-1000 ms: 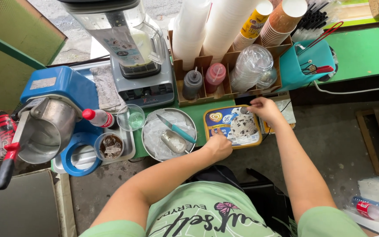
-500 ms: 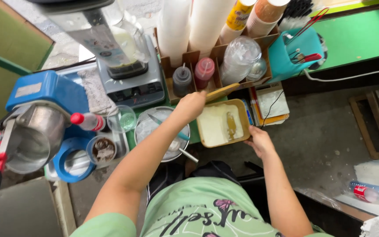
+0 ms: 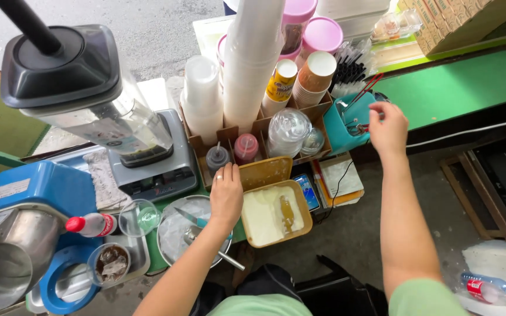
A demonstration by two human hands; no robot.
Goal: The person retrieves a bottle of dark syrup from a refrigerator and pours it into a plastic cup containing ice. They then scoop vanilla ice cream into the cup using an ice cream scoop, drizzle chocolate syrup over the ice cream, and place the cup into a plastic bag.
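While L hand (image 3: 225,196) rests beside it, yellow tub (image 3: 276,213) w/ cream sits open.

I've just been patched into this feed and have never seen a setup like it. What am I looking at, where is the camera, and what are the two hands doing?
There is no machine arm here: a person works with two bare hands, and the single camera sits on their head, looking straight down, so the arms reach up into the picture from the bottom edge.

The left hand rests by the rim of an open tan tub of pale cream; it appears to hold nothing. The tub's lid stands tilted behind it. The right hand reaches to a teal holder with red-handled tools in it; whether it grips one is unclear.

Around them: a round metal bowl with a teal-handled utensil, a blender, a blue ice machine, two squeeze bottles and tall stacks of white cups.
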